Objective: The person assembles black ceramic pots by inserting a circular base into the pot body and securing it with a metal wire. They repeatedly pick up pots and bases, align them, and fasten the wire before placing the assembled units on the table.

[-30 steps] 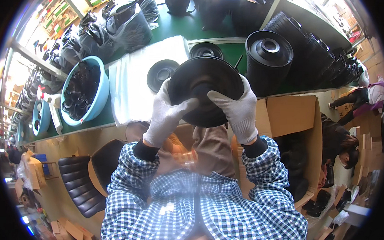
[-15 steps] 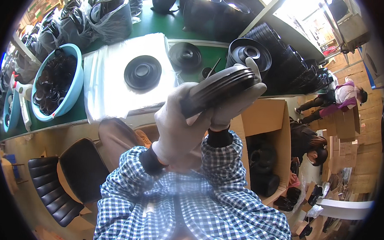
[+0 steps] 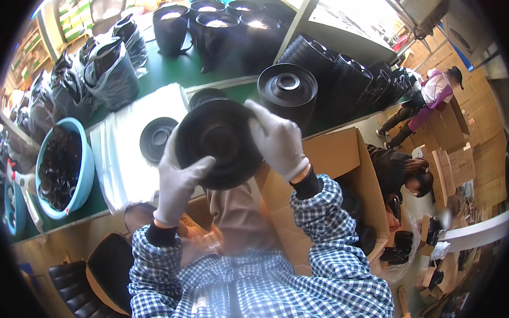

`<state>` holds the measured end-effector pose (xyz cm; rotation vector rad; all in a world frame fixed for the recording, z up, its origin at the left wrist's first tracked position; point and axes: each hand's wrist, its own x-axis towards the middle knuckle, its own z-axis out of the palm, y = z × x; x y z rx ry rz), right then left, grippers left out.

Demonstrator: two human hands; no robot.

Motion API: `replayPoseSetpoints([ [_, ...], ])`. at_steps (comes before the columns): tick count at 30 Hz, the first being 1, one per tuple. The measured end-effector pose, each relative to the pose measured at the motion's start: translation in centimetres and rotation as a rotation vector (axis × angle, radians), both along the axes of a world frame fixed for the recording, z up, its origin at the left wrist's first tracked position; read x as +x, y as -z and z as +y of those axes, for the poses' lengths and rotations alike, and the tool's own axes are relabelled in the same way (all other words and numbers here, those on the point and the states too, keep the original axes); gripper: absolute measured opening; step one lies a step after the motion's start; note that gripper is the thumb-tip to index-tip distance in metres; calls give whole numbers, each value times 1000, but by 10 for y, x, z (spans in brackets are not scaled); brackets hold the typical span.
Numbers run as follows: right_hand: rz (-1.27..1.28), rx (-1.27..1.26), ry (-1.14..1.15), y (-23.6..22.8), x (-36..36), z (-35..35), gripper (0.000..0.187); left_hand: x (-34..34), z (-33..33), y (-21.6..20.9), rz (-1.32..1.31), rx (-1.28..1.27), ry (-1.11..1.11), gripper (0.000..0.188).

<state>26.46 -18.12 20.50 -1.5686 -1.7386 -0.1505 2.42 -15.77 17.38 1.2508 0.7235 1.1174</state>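
A black round lid-like disc, with raised rings around its middle, is held up tilted in front of me. My gloved left hand grips its left edge, the thumb lying over the face. On the opposite rim, my gloved right hand has its fingers bent against the edge; some fingertips are blurred. Behind the left hand, a similar smaller-looking disc lies on a pile of white plastic sheets. Another black round piece is partly covered by the held disc. A further disc tops a black stack.
Light-blue basin of small black parts stands at left. Bagged black containers and black buckets line the green table. An open cardboard box holds black items at right. Two people are beyond; chairs stand lower left.
The disc has turned from edge-on to face-on and moved left and down. My hands have spread to opposite sides of its rim. The view has shifted.
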Motion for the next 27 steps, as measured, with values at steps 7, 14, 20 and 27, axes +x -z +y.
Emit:
replayPoseSetpoints([
  [7,-304,125,595,-32,151,81,29,-3,-7,41,50,-15,-43,51],
  [14,255,-342,429,6,215,92,35,-23,-3,76,256,-98,81,46],
  [20,883,-323,217,4,216,43,52,36,29,76,196,-148,297,55],
  [27,2026,-39,351,99,104,-35,69,146,140,71,-230,-431,352,57],
])
